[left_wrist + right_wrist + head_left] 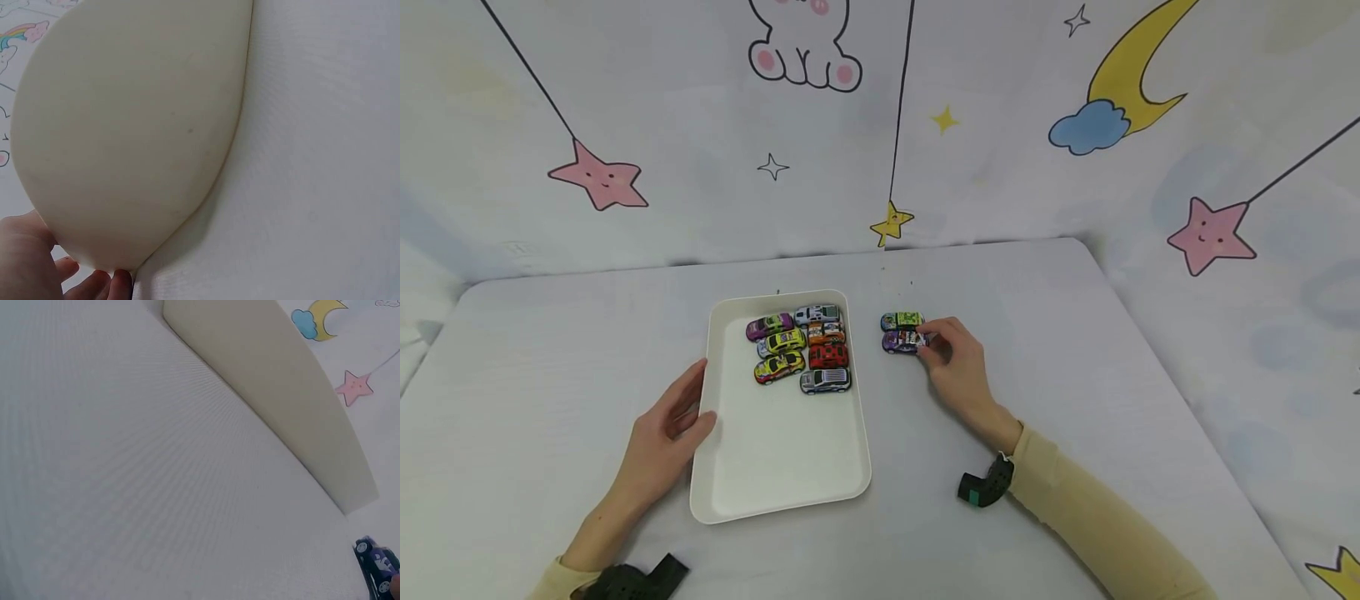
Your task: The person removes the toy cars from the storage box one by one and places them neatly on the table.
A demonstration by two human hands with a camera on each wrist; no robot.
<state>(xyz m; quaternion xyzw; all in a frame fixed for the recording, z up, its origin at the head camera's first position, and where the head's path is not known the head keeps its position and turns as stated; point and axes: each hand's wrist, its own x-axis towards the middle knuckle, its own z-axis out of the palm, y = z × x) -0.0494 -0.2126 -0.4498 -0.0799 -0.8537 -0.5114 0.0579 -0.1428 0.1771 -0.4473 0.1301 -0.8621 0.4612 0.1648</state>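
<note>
Right hand: you pinch the purple car [898,342] by its right end, right hand [958,375] narrow, thumb and forefinger only.
Left hand: your left hand [662,442] holds the white tray [782,450] at its left edge, thumb at the rim.
Purple car: on the table surface [925,550], just off the tray's right edge, near its far right corner. Green car [901,320] sits right beside it on the far side; can't tell if they touch.
Seven cars [782,342]: in the tray, two columns, bunched toward the far right corner.
Pinch risk: one-end grip, so the car could pivot or slip out if you lift fast.
Green car risk: tight spacing; a sideways twist could knock it.
Tray risk: if you press or raise the left edge unevenly, the tray could tip or slide, and the wheeled cars would likely roll.
Right edge risk: a low pass there could clip the rim or the grey car [825,382].
Writing: car bodies carry printed graphics, too small to read; you get no legible brand or label.
</note>
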